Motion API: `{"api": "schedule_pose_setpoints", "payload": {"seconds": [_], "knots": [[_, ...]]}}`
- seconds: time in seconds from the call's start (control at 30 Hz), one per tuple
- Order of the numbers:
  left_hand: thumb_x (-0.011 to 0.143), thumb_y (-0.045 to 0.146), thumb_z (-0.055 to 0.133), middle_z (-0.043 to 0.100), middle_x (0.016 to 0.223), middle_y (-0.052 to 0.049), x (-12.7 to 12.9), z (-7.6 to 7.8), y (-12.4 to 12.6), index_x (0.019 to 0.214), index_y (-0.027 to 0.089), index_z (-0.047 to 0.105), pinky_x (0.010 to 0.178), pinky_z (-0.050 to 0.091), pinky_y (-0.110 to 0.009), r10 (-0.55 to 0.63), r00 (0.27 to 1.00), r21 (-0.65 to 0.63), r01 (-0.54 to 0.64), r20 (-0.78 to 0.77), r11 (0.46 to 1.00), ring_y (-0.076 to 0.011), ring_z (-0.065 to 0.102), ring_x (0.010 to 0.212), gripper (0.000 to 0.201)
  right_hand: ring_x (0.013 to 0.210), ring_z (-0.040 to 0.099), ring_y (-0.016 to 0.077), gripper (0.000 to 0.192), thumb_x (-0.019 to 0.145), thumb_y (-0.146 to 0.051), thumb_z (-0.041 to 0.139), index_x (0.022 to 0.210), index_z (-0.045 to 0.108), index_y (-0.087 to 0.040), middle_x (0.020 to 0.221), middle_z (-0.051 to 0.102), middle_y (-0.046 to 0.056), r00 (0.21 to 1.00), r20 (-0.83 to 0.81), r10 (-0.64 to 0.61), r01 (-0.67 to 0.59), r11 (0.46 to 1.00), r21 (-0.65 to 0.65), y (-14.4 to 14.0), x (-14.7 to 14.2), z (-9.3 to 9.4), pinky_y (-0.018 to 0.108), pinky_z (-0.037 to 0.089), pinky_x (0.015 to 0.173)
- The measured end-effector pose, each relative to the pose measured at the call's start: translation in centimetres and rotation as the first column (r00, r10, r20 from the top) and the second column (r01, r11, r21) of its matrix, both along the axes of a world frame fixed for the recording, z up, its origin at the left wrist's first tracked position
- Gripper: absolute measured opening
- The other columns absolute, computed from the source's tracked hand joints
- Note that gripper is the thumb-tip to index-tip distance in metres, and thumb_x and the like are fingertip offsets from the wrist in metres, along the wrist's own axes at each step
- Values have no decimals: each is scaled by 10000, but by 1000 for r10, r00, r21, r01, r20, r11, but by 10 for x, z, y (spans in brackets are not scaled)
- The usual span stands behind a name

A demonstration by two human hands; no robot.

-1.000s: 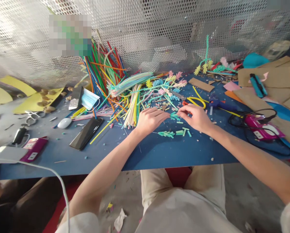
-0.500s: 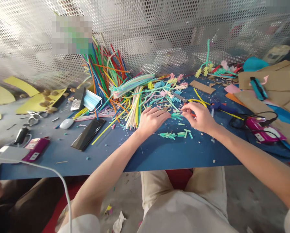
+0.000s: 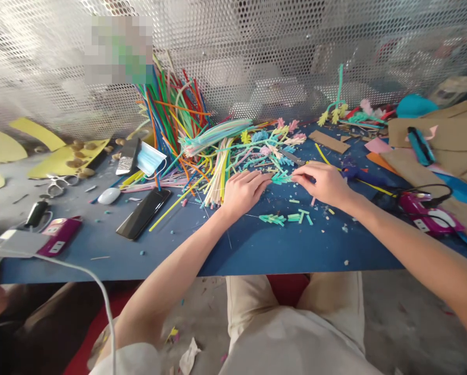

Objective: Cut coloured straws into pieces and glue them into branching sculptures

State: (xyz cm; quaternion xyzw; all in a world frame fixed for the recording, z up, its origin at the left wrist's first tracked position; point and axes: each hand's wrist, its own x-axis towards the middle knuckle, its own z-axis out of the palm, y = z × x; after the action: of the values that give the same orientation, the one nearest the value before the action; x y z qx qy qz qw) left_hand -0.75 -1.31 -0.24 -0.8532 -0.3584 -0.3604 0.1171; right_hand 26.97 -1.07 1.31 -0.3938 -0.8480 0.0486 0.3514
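Blue desk (image 3: 257, 255), beyond its front edge: left hand (image 3: 242, 194) pinches green sprig (image 3: 281, 178); right hand's (image 3: 322, 182) grip unclear; slackness could misalign it.

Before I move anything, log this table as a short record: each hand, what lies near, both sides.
Left hand: at the left end of a teal sprig, grip unclear
Right hand: at its right end, grip unclear
Nearer the person: similar sprig, loose green pieces
Left side: black phone, white mouse, blue mask
Right side: purple device, cardboard
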Motion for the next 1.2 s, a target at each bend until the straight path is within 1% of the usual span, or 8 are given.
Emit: {"api": "schedule_pose_setpoints", "payload": {"seconds": [0.33, 0.47, 0.6, 0.7, 0.93, 1.03, 1.13, 1.2], "knots": [[1038, 411, 653, 828, 916, -12, -1, -5, 2, 1014, 254, 815, 708, 477, -298, -18, 1000, 26, 18, -12, 1000, -140, 720, 775, 227, 864, 686, 236, 230, 1047, -423, 579, 1009, 734, -256, 948, 770, 69, 995, -83, 55, -56, 998, -7, 0, 1, -11, 403, 528, 838], [1030, 405, 666, 830, 906, -5, 0, -4, 0, 1022, 261, 824, 687, 475, -296, -19, 1000, 52, 19, -8, 998, -138, 708, 741, 213, 769, 633, 210, 268, 1025, -470, 603, 1114, 728, -251, 965, 731, 72, 985, -164, 52, -67, 994, -91, -4, -4, -10, 375, 519, 735], [1035, 395, 657, 833, 926, -17, 3, -3, -3, 1048, 278, 830, 695, 475, -295, -29, 999, 29, 30, -20, 999, -143, 716, 762, 209, 724, 607, 192, 248, 998, -484, 642, 995, 738, -256, 922, 726, 51, 972, -231, 37, -77, 983, -167, -8, -9, -11, 352, 501, 671], [1032, 396, 666, 834, 928, -21, 4, -3, -5, 1035, 268, 830, 692, 476, -294, -36, 999, 20, 37, -17, 999, -145, 734, 778, 208, 752, 620, 195, 219, 1002, -441, 634, 952, 746, -259, 951, 736, 51, 975, -219, 42, -70, 990, -121, -11, -12, -10, 359, 503, 682], [1010, 378, 706, 833, 909, 11, 6, -3, -5, 1007, 252, 824, 643, 482, -276, -2, 996, 27, -1, 86, 1000, -136, 769, 747, 173, 749, 616, 199, 223, 999, -420, 640, 881, 714, -246, 913, 708, 61, 904, -411, -122, 140, 990, 14, -13, -5, -2, 379, 525, 736], [1021, 363, 691, 834, 929, 7, 6, -1, -6, 1027, 246, 823, 635, 493, -258, 43, 986, -2, -43, 158, 999, -134, 783, 782, 178, 704, 639, 199, 307, 1015, -481, 608, 865, 722, -239, 814, 703, 51, 841, -503, -197, 139, 979, -151, -13, -3, -7, 366, 533, 688], [1036, 362, 664, 833, 933, -8, 8, 3, -10, 1016, 234, 822, 622, 496, -242, 55, 972, -32, -49, 228, 998, -117, 766, 745, 204, 681, 661, 200, 363, 993, -557, 624, 892, 755, -234, 752, 714, 41, 848, -499, -181, -39, 917, -397, -14, -12, -15, 342, 534, 625], [1037, 368, 660, 827, 902, -14, 11, 5, -13, 1008, 229, 822, 606, 486, -240, 46, 968, -36, -38, 247, 999, -109, 747, 704, 216, 698, 667, 194, 367, 922, -589, 715, 1039, 774, -245, 865, 761, 43, 882, -458, -110, -137, 870, -474, -16, -24, -19, 334, 541, 617]]}}
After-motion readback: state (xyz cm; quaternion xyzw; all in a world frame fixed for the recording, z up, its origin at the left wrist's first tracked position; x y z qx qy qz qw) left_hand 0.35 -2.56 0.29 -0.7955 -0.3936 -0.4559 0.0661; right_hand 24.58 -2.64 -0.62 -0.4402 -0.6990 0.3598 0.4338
